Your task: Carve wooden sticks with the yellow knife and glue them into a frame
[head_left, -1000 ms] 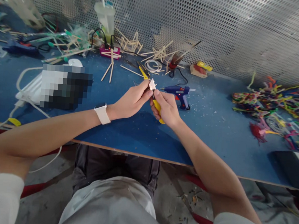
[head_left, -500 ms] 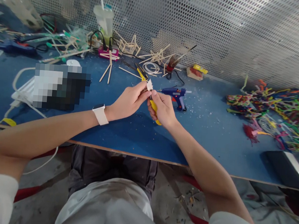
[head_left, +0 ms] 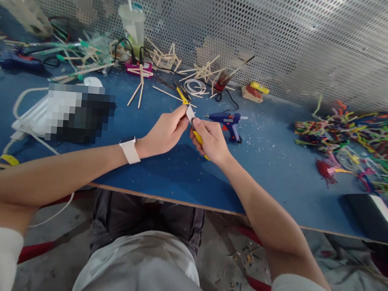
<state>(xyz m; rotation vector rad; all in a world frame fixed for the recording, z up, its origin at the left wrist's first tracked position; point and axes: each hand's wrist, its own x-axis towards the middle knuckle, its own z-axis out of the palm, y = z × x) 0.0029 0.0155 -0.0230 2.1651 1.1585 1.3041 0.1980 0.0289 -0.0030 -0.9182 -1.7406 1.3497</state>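
My right hand (head_left: 211, 141) is wrapped round a yellow utility knife (head_left: 198, 137), its front end angled up toward my other hand. My left hand (head_left: 167, 130) is closed in a pinch on a small flat white piece (head_left: 190, 113), which sits right at the front of the knife. Whether the blade touches the piece is too small to tell. Just beyond my fingertips lies another yellow-and-black cutter (head_left: 183, 94). A blue glue gun (head_left: 227, 121) rests on its side to the right of my right hand.
Wooden sticks (head_left: 205, 70), a pink power adapter (head_left: 138, 68) and a cup with a straw (head_left: 133, 26) stand along the perforated metal panel (head_left: 290, 36). Colourful pipe cleaners (head_left: 365, 141) heap at the right. A white power strip (head_left: 35, 117) lies left on the blue table (head_left: 165, 174).
The white piece has turned and now shows as a narrow strip rather than a jagged point. My hands have shifted slightly; both keep their hold.
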